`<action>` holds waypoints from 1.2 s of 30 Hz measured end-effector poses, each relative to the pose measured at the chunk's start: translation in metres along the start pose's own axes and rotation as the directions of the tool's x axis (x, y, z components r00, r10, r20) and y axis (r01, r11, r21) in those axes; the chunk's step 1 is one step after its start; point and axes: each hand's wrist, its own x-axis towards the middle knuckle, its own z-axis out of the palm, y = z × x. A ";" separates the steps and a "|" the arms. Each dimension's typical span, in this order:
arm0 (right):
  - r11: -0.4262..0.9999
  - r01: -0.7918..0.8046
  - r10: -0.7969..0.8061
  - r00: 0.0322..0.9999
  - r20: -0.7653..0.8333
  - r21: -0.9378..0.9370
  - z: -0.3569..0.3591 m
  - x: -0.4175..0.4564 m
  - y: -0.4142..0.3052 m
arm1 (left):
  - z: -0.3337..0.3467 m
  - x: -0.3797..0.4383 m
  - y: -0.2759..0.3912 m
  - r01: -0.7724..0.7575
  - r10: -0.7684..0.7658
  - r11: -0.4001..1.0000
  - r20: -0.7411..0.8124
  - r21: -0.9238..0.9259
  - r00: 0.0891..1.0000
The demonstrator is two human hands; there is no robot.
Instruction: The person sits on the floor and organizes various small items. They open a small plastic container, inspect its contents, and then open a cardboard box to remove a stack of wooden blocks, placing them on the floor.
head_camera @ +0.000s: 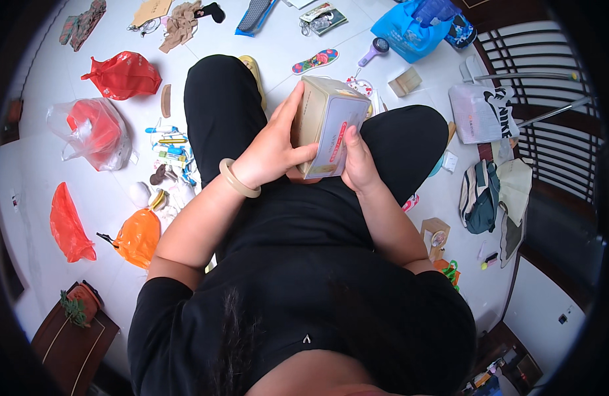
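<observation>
A cardboard product box (336,131), gold and pale grey with printed writing, is held above my lap between both hands. My left hand (282,136) wraps the box's left side, its thumb across the lower edge; a cream bangle (239,179) circles that wrist. My right hand (359,163) grips the lower right side, with the thumb lying on the printed face. Beyond the box on the tiled floor lie a floral insole (315,62), a purple handheld device with a round dark head (374,51) and a small wooden block (405,81).
To the left are a red bag (123,76), a clear plastic bag with red contents (94,133), an orange plastic bag (137,238), a wooden comb (166,101) and several small packets (173,143). On the right stand a blue bag (411,29), a white Nike bag (478,114) and a green backpack (480,198).
</observation>
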 end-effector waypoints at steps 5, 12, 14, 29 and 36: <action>0.995 0.056 -0.054 0.998 0.032 -0.078 0.000 -0.004 -0.006 | 0.000 -0.005 0.009 0.066 -0.064 0.992 0.027 -0.106 0.998; 0.996 0.065 -0.062 0.996 0.063 -0.053 0.008 -0.002 -0.004 | -0.006 -0.014 0.013 0.010 -0.010 0.997 0.000 0.075 1.000; 0.996 0.071 -0.069 0.997 0.038 -0.054 0.009 0.002 0.001 | -0.005 -0.015 0.011 -0.044 0.047 0.992 -0.023 0.118 0.999; 0.995 0.030 -0.034 0.999 -0.036 -0.092 0.014 0.016 0.005 | -0.009 -0.017 0.002 0.021 0.005 0.966 -0.098 0.258 0.995; 0.781 0.131 -0.215 0.974 -0.067 -0.611 0.036 0.014 -0.024 | -0.004 -0.013 0.009 0.036 0.017 0.928 -0.139 0.371 0.990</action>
